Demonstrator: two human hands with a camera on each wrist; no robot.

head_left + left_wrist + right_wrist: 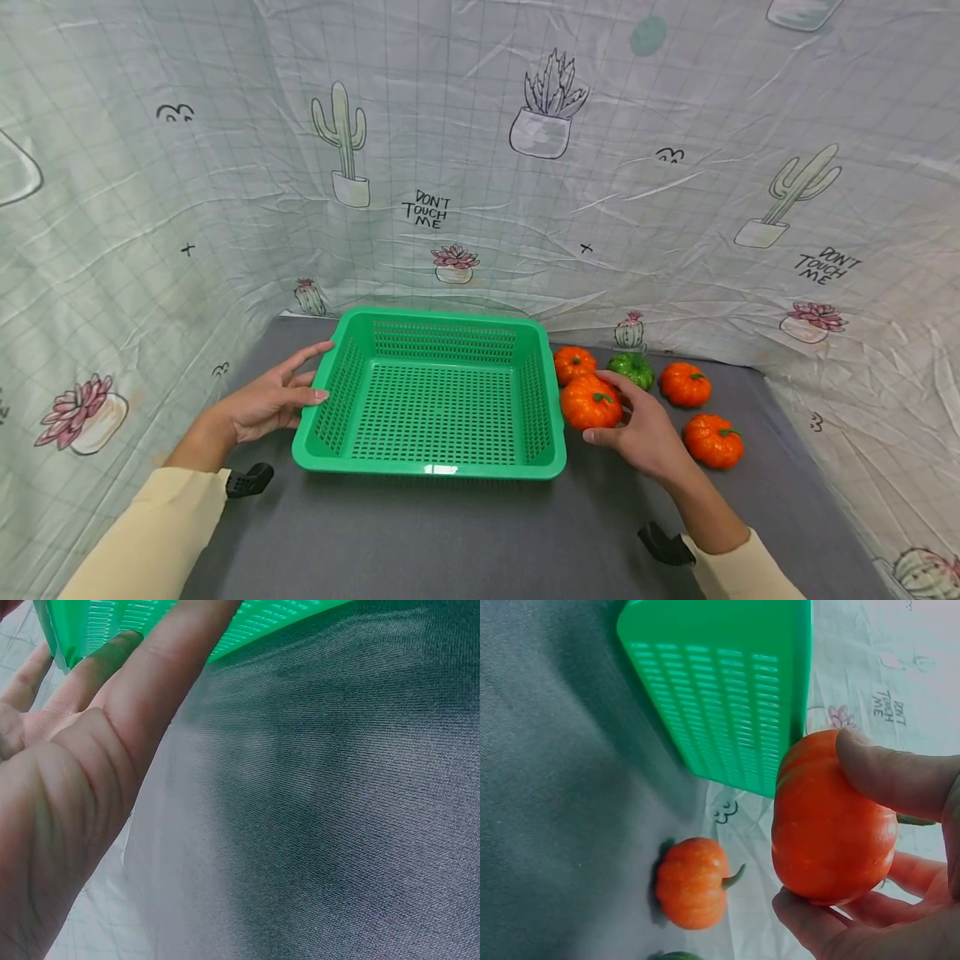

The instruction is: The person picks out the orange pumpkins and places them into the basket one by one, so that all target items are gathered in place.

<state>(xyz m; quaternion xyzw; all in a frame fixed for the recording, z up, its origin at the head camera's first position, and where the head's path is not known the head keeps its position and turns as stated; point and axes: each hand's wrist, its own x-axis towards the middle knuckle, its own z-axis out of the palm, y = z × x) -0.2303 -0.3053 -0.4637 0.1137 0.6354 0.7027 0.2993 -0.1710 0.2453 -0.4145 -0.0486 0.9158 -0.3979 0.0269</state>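
Note:
A green plastic basket [442,471] with slotted walls and floor sits on the grey table, nothing inside it. My left hand [277,396] is at its left wall, thumb over the rim and fingers along the outside. In my right hand [645,425] is a small orange pumpkin [588,402] with a green stem, gripped between thumb and fingers just outside the basket's right wall. The right wrist view shows this pumpkin [832,825] raised off the table, beside the basket's slotted side [720,697].
Behind the held pumpkin lies another orange pumpkin [574,364]. A green pumpkin [632,369] and two more orange ones, one farther back [685,384] and one nearer [713,441], lie to the right. Cloth printed with cacti [480,167] hangs around the table's back and sides.

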